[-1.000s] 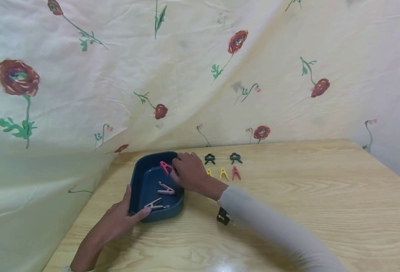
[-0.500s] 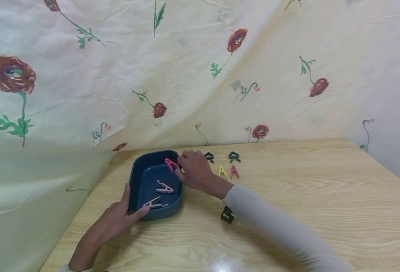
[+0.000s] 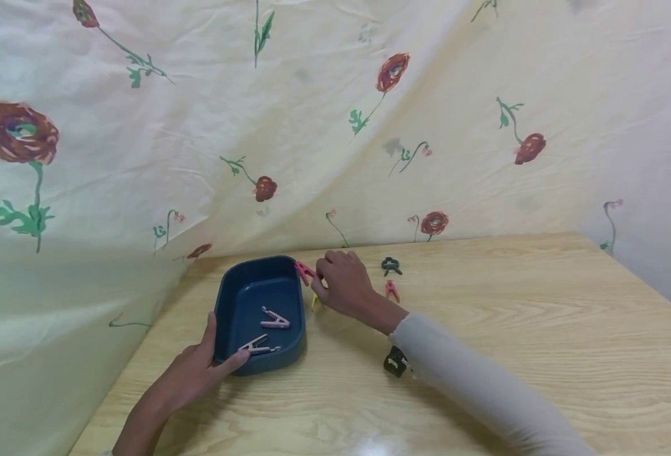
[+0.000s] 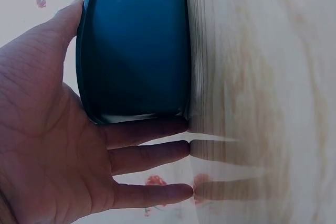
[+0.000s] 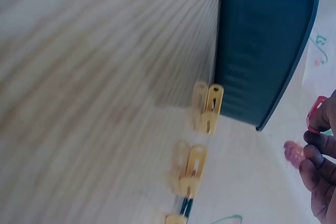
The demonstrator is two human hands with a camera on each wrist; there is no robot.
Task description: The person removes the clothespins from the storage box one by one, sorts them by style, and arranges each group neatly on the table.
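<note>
My right hand (image 3: 343, 282) pinches a pinkish-red clothespin (image 3: 305, 272) just above the far right rim of a dark blue bin (image 3: 303, 316). In the right wrist view the red clothespin (image 5: 316, 115) shows at its fingertips. My left hand (image 3: 189, 367) rests against the bin's near left corner, thumb over the rim. Its other fingers lie straight, their tips down at the tabletop in the left wrist view. Inside the bin lie two pale pink clothespins (image 3: 275, 318), one close to the left thumb.
Beyond my right forearm, a dark green clip (image 3: 391, 266) and a red clothespin (image 3: 392, 291) sit on the wooden table (image 3: 512, 316). Several yellow clothespins (image 5: 211, 109) stand in a row beside the bin, mostly hidden by my right hand in the head view. Flowered cloth (image 3: 312, 126) hangs behind.
The right hand has moved right with the red clothespin, from over the bin's inside to its right rim. It now covers one green clip and a yellow clothespin. The left hand stays on the bin.
</note>
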